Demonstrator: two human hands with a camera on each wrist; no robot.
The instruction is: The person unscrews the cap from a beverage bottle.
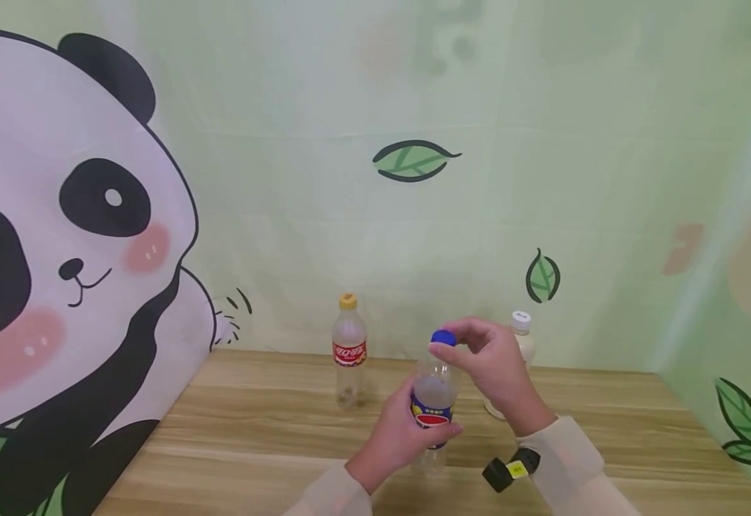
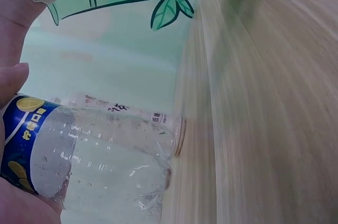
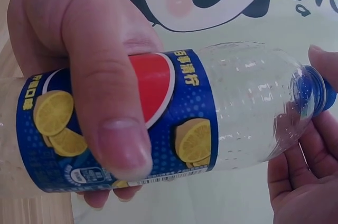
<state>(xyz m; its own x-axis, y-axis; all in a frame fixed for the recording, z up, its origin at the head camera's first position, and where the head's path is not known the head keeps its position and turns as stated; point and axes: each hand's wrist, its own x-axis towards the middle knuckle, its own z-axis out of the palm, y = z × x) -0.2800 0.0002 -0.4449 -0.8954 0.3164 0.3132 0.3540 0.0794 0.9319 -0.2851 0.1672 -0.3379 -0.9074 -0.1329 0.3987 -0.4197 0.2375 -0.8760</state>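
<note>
We find the blue-capped bottle (image 1: 433, 390) at the near middle of the wooden table (image 1: 246, 430), to the right of the red-labelled bottle (image 1: 349, 352); we cannot tell whether its base touches the wood; the left hand (image 1: 400, 433) is wrapped round its label (image 3: 195, 113), while the right hand (image 1: 494, 358) pinches the blue cap (image 1: 443, 337) between thumb and fingers.

We read 百事清柠 in yellow on the blue label, with yellow characters ending in 口味 at its other side, lemon slices and a red patch; the red-labelled bottle, farther left, has a yellow cap and reads 可口可乐 in white; the white-capped bottle (image 1: 526, 346) stands at far right, partly behind the right hand, its cap marking too small to read.
</note>
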